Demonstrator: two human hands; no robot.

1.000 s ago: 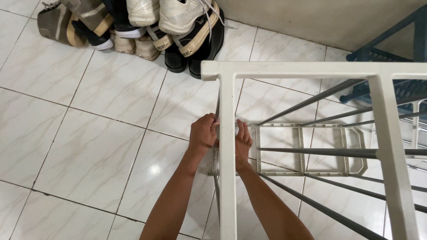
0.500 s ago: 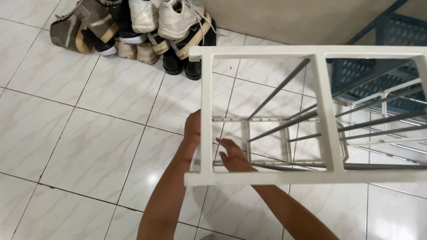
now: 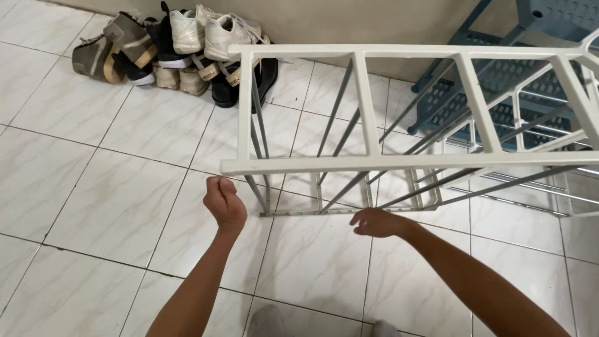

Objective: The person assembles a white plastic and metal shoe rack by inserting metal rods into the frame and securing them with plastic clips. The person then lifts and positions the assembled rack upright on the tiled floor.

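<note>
Neither grip holds anything: my left hand (image 3: 224,203) curls loosely, my right hand (image 3: 373,222) hovers open-fingered just beside the white rack (image 3: 368,163) standing on the floor. I see white marbled floor tiles (image 3: 118,206) and a pile of shoes (image 3: 181,47) against the wall.

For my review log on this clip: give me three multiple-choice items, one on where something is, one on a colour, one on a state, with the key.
1. Where does the pile of shoes lie?
A. against the wall, at the upper left
B. on the rack's top frame
C. beside the person's feet

2. What colour is the plastic rack behind the white shoe rack?
A. red
B. blue
C. yellow

3. How are the hands?
A. both grip a grey rod
B. both lie flat on the floor
C. neither holds anything

Key: 1 A, the shoes are heaped by the wall; 2 B, its slotted shelves are blue; 3 C, the left hand is loosely curled and the right hand is open, both empty near the rack's base.
</note>
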